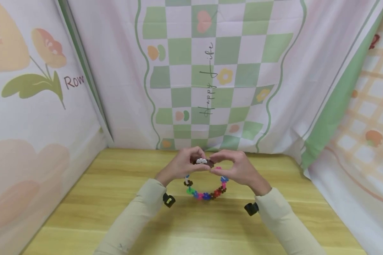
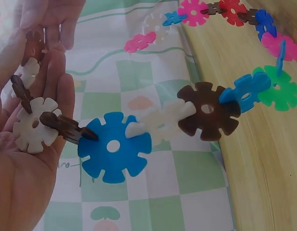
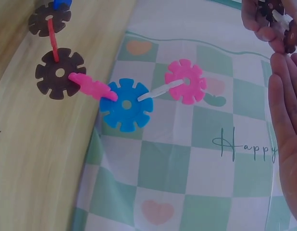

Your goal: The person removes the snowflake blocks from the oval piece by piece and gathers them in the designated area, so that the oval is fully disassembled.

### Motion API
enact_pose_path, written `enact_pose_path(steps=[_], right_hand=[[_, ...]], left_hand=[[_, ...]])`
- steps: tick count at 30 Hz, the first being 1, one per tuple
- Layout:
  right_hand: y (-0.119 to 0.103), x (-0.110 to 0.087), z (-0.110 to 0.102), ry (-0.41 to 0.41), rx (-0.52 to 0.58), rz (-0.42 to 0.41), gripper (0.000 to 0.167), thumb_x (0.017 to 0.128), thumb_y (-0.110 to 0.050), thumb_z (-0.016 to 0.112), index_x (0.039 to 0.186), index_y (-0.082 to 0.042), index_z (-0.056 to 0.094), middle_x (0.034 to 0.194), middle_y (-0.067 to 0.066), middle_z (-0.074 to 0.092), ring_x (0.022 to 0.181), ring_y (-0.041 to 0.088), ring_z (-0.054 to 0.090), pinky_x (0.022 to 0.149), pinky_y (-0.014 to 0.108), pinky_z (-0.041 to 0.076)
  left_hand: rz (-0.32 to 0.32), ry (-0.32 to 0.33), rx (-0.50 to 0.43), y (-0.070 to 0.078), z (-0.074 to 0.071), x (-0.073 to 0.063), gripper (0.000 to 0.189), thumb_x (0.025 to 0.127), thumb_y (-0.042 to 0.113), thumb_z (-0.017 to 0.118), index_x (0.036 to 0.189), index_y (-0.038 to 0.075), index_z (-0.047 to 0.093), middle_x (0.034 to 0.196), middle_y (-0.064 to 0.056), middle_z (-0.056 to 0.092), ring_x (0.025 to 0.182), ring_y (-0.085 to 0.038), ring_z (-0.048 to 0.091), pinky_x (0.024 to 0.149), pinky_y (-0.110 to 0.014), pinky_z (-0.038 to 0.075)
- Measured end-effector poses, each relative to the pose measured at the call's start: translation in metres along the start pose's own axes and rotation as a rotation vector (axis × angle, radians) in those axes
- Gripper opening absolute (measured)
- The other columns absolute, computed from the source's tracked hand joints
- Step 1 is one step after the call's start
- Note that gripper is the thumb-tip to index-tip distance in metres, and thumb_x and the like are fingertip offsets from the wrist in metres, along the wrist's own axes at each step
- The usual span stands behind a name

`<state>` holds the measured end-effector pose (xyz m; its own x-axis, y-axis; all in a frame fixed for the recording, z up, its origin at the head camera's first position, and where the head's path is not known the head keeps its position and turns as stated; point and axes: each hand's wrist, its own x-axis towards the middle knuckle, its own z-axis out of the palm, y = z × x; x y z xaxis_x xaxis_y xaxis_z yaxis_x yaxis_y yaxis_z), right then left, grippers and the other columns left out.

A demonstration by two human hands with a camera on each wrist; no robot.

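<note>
A chain of slotted plastic snowflake discs hangs in a loop below both hands. My left hand (image 1: 182, 164) grips one end of it. There a white disc (image 2: 35, 126) and several brown and white ones lie along the fingers. At that hand's fingertips, my right hand (image 1: 237, 168) pinches a brown disc (image 1: 210, 162) between thumb and fingers. From the left palm the chain runs to a blue disc (image 2: 115, 148) and a dark brown disc (image 2: 208, 110). Its other end, a pink disc (image 3: 186, 81), dangles free beside the right hand.
A wood-grain table (image 1: 198, 226) lies under the hands. Behind it hangs a green-and-white checked cloth (image 1: 204, 74), with printed curtains (image 1: 25, 106) at the sides. Black wrist cameras (image 1: 251, 209) sit on both wrists.
</note>
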<state>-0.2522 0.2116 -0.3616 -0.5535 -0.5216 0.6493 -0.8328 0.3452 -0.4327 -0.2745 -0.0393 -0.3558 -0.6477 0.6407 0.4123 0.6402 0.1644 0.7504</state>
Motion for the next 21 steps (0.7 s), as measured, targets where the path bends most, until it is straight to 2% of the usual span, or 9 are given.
enact_pose_path(steps=[5, 8, 10, 12, 14, 17, 21], right_hand=[[0.0, 0.0, 0.0, 0.033, -0.028, -0.04, 0.038, 0.081, -0.005, 0.091, 0.116, -0.012, 0.079, 0.109, 0.002, 0.081, 0.096, 0.017, 0.076, 0.084, 0.031, 0.065], [0.0, 0.0, -0.001, 0.041, -0.027, -0.043, 0.036, 0.082, -0.004, 0.09, 0.116, -0.013, 0.079, 0.108, 0.001, 0.081, 0.095, 0.017, 0.076, 0.083, 0.031, 0.065], [0.0, -0.001, -0.001, 0.043, -0.025, -0.038, 0.036, 0.082, -0.005, 0.09, 0.116, -0.013, 0.079, 0.108, 0.002, 0.081, 0.095, 0.017, 0.076, 0.084, 0.031, 0.065], [0.0, -0.002, -0.001, 0.044, -0.022, -0.03, 0.037, 0.082, -0.006, 0.09, 0.116, -0.013, 0.079, 0.108, 0.002, 0.081, 0.095, 0.017, 0.076, 0.085, 0.03, 0.065], [-0.001, -0.003, 0.0, 0.044, -0.018, -0.014, 0.037, 0.082, -0.008, 0.091, 0.116, -0.013, 0.079, 0.109, 0.002, 0.08, 0.096, 0.016, 0.076, 0.086, 0.03, 0.064], [-0.002, -0.005, 0.0, 0.045, -0.006, 0.005, 0.036, 0.082, -0.009, 0.091, 0.115, -0.014, 0.078, 0.108, 0.0, 0.08, 0.096, 0.015, 0.075, 0.087, 0.03, 0.064], [-0.002, -0.007, -0.001, 0.043, 0.0, 0.016, 0.036, 0.082, -0.009, 0.091, 0.115, -0.013, 0.078, 0.108, -0.001, 0.08, 0.096, 0.014, 0.075, 0.087, 0.03, 0.064]], left_hand=[[0.013, -0.006, 0.013, 0.0, 0.001, 0.002, 0.021, 0.094, 0.013, 0.08, 0.109, 0.008, 0.066, 0.105, -0.009, 0.082, 0.058, -0.004, 0.047, 0.055, -0.017, 0.038], [0.013, -0.015, 0.01, -0.001, 0.002, 0.003, 0.024, 0.095, 0.014, 0.08, 0.112, 0.007, 0.065, 0.109, -0.009, 0.082, 0.062, -0.005, 0.055, 0.058, -0.018, 0.042], [0.005, -0.023, 0.013, -0.002, 0.002, 0.003, 0.028, 0.094, 0.016, 0.081, 0.116, 0.007, 0.065, 0.112, -0.009, 0.081, 0.072, -0.004, 0.065, 0.066, -0.018, 0.051], [0.0, -0.022, 0.041, -0.004, 0.002, 0.001, 0.035, 0.093, 0.019, 0.083, 0.12, 0.008, 0.065, 0.115, -0.006, 0.08, 0.088, -0.005, 0.072, 0.08, -0.02, 0.058], [0.015, -0.008, 0.09, -0.007, 0.001, -0.002, 0.042, 0.091, 0.023, 0.086, 0.125, 0.008, 0.066, 0.12, -0.003, 0.078, 0.104, -0.008, 0.074, 0.094, -0.023, 0.06], [0.105, 0.044, 0.205, -0.012, 0.001, -0.009, 0.048, 0.087, 0.022, 0.088, 0.128, 0.007, 0.068, 0.123, -0.004, 0.077, 0.112, -0.015, 0.074, 0.1, -0.025, 0.06], [0.3, 0.135, 0.375, -0.019, 0.004, -0.017, 0.048, 0.084, 0.012, 0.09, 0.127, 0.004, 0.07, 0.123, -0.01, 0.077, 0.113, -0.021, 0.074, 0.103, -0.026, 0.059]])
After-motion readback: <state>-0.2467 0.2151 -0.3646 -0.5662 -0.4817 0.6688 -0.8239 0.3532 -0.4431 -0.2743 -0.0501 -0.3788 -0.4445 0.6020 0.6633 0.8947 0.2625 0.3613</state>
